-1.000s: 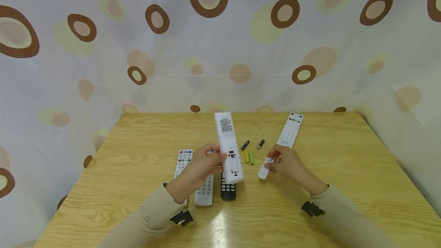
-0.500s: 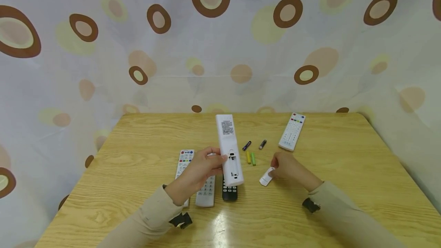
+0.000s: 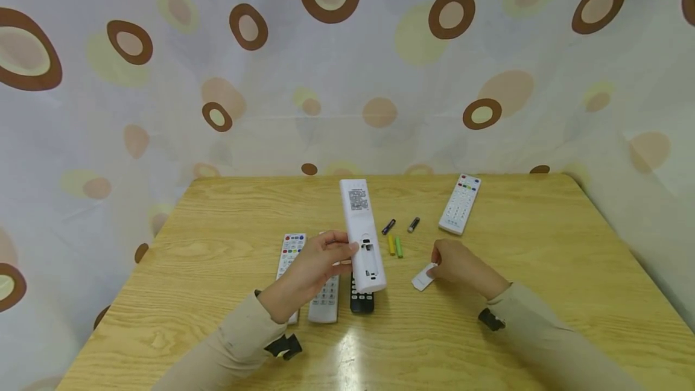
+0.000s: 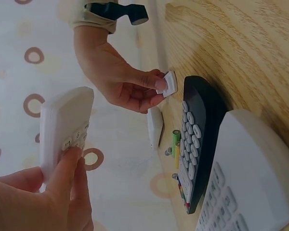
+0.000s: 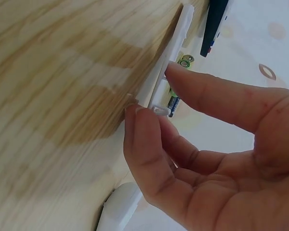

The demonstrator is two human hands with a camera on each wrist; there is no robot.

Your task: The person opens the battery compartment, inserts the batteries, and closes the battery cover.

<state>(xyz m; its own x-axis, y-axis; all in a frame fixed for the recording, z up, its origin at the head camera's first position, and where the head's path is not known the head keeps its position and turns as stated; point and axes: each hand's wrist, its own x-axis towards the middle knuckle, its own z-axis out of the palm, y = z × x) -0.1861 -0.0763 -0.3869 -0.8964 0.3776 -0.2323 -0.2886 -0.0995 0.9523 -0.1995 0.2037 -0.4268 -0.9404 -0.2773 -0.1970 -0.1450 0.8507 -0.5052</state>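
Note:
My left hand (image 3: 317,261) grips a white remote control (image 3: 357,219) above the table, its back turned toward the head camera. The battery compartment (image 3: 370,260) is uncovered, and bare contacts show in it. In the left wrist view, fingers curl onto the keys of this remote (image 4: 65,127). With thumb and fingertips, my right hand (image 3: 464,265) pinches a small white battery cover (image 3: 422,277) low at the tabletop. The right wrist view has the cover (image 5: 177,45) between the thumb and the fingers, close over the wood.
Between the hands lie a yellow battery (image 3: 391,245), a green battery (image 3: 399,247) and two dark batteries (image 3: 388,226). A white remote (image 3: 460,204) lies at the back right. Left of them are a black remote (image 3: 362,302) and two pale remotes (image 3: 324,306), partly hidden.
My right hand has come down and toward me, away from the back right remote, bringing the battery cover to the tabletop. The left hand and its remote have barely moved.

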